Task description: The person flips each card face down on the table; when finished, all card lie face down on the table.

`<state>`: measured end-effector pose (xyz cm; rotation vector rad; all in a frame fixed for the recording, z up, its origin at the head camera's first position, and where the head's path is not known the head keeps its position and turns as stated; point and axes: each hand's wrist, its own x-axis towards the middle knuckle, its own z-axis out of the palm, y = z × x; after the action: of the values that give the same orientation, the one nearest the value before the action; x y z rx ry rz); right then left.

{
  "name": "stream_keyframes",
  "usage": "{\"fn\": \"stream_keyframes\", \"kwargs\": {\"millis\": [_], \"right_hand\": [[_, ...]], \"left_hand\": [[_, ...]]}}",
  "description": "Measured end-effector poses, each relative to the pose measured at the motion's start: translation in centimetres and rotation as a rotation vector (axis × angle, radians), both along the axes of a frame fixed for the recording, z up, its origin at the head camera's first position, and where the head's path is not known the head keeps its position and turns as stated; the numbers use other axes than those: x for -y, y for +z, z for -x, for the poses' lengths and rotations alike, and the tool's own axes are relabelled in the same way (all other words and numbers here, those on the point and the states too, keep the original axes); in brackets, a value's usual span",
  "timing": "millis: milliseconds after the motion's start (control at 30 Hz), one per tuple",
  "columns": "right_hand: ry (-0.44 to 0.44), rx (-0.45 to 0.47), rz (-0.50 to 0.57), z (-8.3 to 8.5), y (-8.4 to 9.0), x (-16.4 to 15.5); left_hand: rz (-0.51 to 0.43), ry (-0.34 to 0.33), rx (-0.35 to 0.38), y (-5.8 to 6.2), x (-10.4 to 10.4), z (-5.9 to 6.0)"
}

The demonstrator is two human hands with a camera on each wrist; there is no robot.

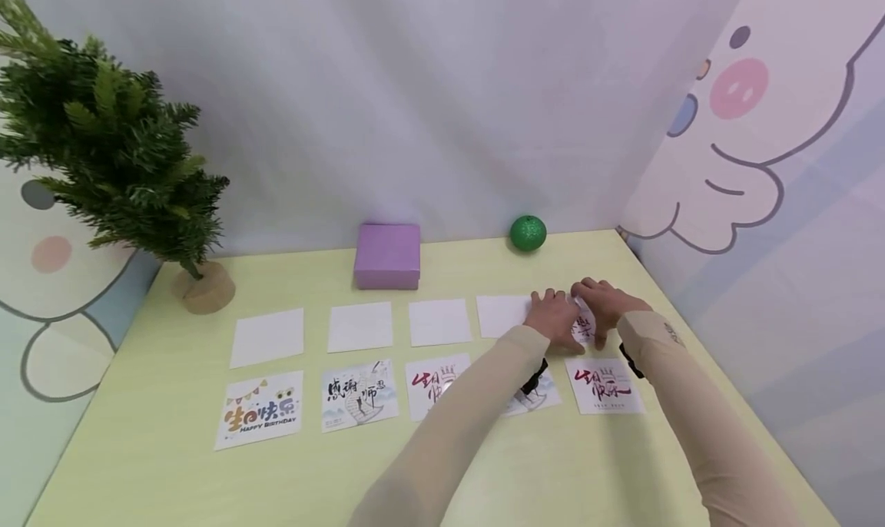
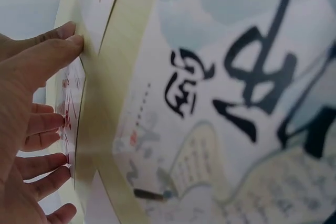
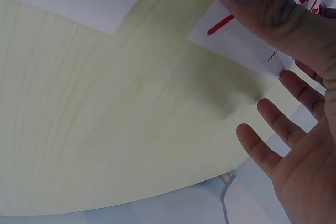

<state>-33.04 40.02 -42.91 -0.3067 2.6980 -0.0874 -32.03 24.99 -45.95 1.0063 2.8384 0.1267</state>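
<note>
At the right end of the back row lies a white card with red lettering [image 1: 584, 327], partly covered by both hands. My left hand [image 1: 555, 318] holds its left side, thumb at the near edge and fingers spread towards the far edge. From the right, my right hand [image 1: 610, 307] grips the same card; in the right wrist view its thumb [image 3: 278, 17] lies over the card and the outer fingers extend off it. Just nearer sits another red-lettered card [image 1: 604, 386]. Below the left wrist is a black-lettered card [image 2: 236, 87], half hidden by the sleeve in the head view.
Several blank white cards [image 1: 360, 326] continue the back row leftward. The front row also has a birthday card [image 1: 261, 409], a black-lettered card [image 1: 359, 395] and a red-lettered card [image 1: 430, 375]. Behind stand a purple box [image 1: 388, 256], a green ball [image 1: 528, 233] and a small tree [image 1: 138, 150].
</note>
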Motion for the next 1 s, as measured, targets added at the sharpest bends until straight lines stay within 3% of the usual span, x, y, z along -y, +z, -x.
{"fn": "stream_keyframes", "kwargs": {"millis": [267,600,800,1000], "right_hand": [[0.01,-0.006,0.0,0.3,0.1,-0.4],[0.034,0.017,0.086,0.7,-0.3,-0.8],[0.093,-0.01,0.031,0.8,-0.4,-0.4],[0.076,-0.011,0.0,0.7,-0.5,0.2]], "left_hand": [[-0.007,0.002,0.013,0.2,0.0,0.0],[-0.017,0.027,0.017,0.0,0.2,0.9],[-0.048,0.021,0.052,0.2,0.8,0.6],[-0.057,0.017,0.052,0.2,0.9,0.4]]}}
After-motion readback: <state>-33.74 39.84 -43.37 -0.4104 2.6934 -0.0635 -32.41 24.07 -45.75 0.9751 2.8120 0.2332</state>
